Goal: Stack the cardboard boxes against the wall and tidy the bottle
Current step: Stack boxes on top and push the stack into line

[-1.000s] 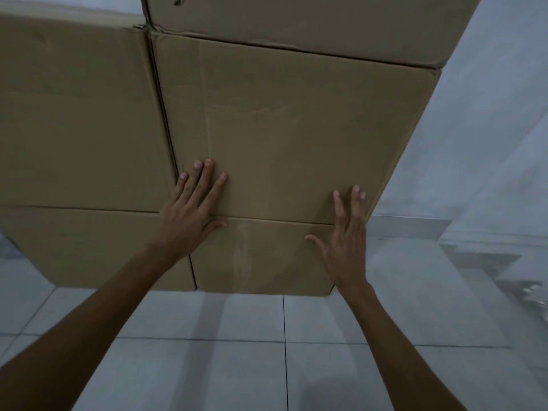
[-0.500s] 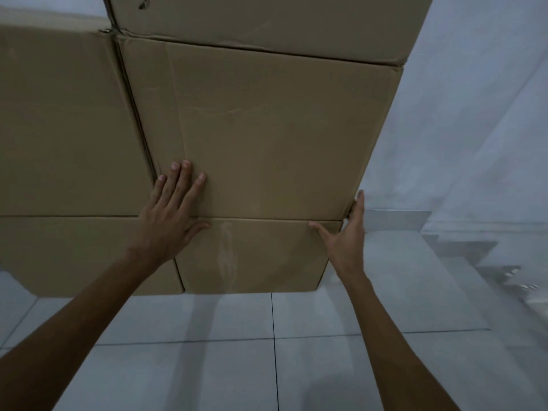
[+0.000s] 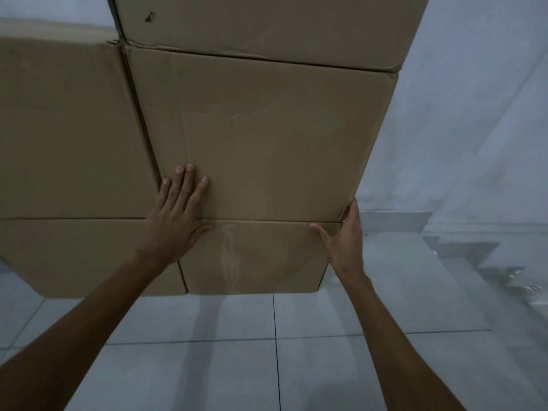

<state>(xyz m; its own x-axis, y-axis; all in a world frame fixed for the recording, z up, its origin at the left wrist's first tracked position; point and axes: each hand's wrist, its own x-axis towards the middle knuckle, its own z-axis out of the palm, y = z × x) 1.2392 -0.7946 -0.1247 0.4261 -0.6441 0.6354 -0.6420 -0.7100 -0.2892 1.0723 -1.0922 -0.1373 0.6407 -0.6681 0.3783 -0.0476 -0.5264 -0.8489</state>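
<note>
So the middle box (image 3: pixel 267 134) fills the centre of the frame, sitting on a lower box (image 3: pixel 252 256) that rests on the tiled floor (image 3: pixel 267 351), with another box (image 3: pixel 267 22) stacked on top of it at the upper edge. A second stack (image 3: pixel 68 129) stands right beside it on the left side of the frame, touching or almost touching along the vertical seam.

Left hand (image 3: pixel 175 221) is flat against the front of the middle box near its lower left corner, fingers spread and pointing up, not gripping anything, thumb down on the lower box. Right hand (image 3: pixel 347 235) is at the lower right corner, fingers wrapped round the side edge, thumb on the front by the seam, so more of a loose hold on the corner.

Pale wall (image 3: pixel 474 114) runs down the right side. Can't see any bottle.
</note>
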